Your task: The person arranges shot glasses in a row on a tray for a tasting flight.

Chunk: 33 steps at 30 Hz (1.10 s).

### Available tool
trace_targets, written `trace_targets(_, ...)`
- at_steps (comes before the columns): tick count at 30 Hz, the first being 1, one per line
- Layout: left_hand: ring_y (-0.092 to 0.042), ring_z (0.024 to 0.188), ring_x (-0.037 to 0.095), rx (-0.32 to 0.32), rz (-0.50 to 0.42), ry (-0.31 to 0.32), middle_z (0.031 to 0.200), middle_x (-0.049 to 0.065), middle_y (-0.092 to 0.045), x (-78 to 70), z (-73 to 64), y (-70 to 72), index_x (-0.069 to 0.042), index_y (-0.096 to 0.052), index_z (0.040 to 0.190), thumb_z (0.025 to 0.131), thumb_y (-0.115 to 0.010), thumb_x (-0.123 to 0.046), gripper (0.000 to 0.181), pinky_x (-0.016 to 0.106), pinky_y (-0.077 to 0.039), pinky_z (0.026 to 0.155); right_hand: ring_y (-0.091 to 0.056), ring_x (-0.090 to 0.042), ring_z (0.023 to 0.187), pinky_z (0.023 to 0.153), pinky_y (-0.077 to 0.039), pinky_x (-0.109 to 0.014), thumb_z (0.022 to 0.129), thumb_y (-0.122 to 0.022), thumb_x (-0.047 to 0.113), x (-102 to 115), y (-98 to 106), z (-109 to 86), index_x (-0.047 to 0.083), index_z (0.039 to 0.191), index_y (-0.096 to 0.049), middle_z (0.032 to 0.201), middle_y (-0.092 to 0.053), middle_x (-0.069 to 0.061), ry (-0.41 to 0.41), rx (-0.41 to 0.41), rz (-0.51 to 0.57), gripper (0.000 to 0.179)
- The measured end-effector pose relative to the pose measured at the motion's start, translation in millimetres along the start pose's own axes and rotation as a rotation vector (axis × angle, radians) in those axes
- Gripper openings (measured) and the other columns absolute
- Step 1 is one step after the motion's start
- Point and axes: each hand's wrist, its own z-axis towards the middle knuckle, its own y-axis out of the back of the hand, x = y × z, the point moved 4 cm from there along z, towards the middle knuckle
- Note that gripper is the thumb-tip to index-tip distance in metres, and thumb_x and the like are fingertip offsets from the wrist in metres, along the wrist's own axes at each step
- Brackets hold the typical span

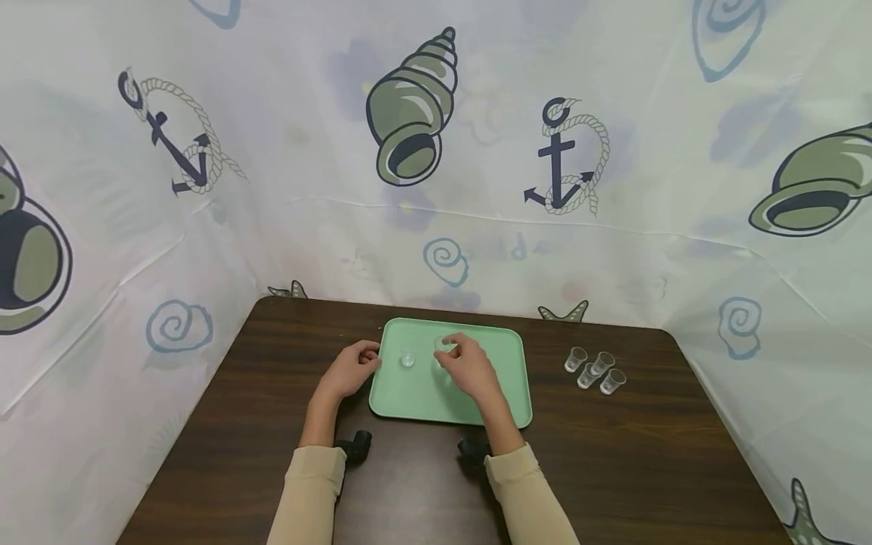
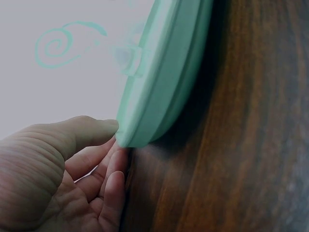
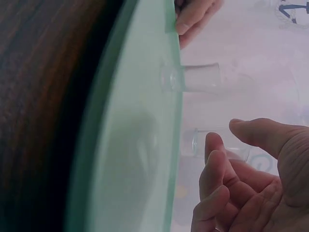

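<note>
A pale green tray (image 1: 415, 397) lies on the dark wooden table. My left hand (image 1: 350, 369) grips the tray's left edge, with its thumb on the rim and the other fingers bent below it in the left wrist view. A small clear cup (image 1: 407, 359) stands upright on the tray. To its right, my right hand (image 1: 470, 369) holds a second clear cup (image 3: 200, 141) between thumb and fingers, above the tray's surface. In the right wrist view, the fingers partly cover that second cup, and the standing cup (image 3: 202, 78) shows beyond it.
Several more clear cups (image 1: 576, 358) are grouped on the table (image 1: 647, 454) to the right of the tray. A patterned white cloth (image 1: 477, 227) with shells and anchors hangs behind the table and along both sides. Black wrist devices (image 1: 359, 446) sit under both forearms.
</note>
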Motion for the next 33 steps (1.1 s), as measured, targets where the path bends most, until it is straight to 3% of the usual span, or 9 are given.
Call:
trace_targets(17, -0.062, 0.113, 0.03, 0.004, 0.002, -0.002, 0.126, 0.019, -0.064, 3.1, 2.1, -0.5, 0.003, -0.056, 0.15, 0.111, -0.059, -0.017, 0.044, 0.049, -0.052, 0.099, -0.065, -0.017, 0.075, 0.065, -0.05, -0.034, 0.107, -0.067, 0.033, -11, -19, 3.2, 0.012, 0.142, -0.066, 0.103, -0.074, -0.006, -0.015, 0.052, -0.004, 0.041)
trace_targets(33, -0.061, 0.113, 0.032, 0.004, -0.003, 0.011, 0.125, 0.02, -0.064, -3.9, -1.2, -0.5, 0.004, -0.056, 0.149, 0.111, -0.058, -0.018, 0.044, 0.049, -0.051, 0.099, -0.075, -0.022, 0.072, 0.067, -0.054, -0.034, 0.108, -0.065, 0.032, -6, -25, 6.1, 0.011, 0.145, -0.063, 0.105, -0.077, -0.009, -0.019, 0.094, 0.084, 0.043)
